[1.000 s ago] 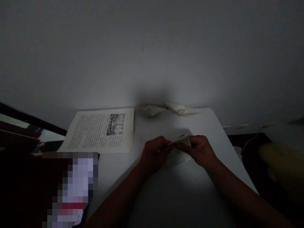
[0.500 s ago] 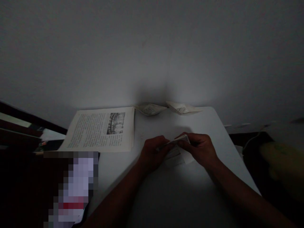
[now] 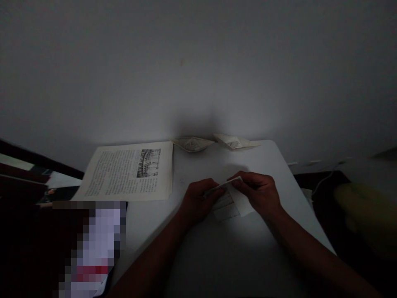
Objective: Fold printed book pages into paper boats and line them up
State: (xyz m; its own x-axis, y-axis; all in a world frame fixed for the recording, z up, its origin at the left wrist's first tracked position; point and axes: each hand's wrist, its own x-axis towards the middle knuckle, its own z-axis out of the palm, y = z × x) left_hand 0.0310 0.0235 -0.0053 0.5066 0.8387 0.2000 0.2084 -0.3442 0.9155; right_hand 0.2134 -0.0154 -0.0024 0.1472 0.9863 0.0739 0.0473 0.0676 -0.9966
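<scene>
A partly folded sheet of printed paper (image 3: 228, 205) is held between both hands over the middle of the white table (image 3: 149, 240). My left hand (image 3: 200, 200) pinches its left end, thumb on the near side. At the upper right corner, my right hand (image 3: 259, 190) grips the paper between thumb and fingers. The folded top edge runs between the two hands, and a loose flap hangs below it. Some fingertips are hidden behind the sheet. Beyond the hands, two folded paper boats, a left one (image 3: 192, 144) and a right one (image 3: 235, 142), stand at the wall.
A stack of printed pages (image 3: 120, 169) lies at the table's back left. A blurred-out device with a bright screen (image 3: 99, 244) is at the left edge. The grey wall (image 3: 198, 70) bounds the table's back. A yellowish object (image 3: 362, 211) sits beyond the right edge.
My right hand has brought the paper's upper corner slightly lower, and the top edge looks flatter. More of the hanging flap shows. The view has shifted slightly.
</scene>
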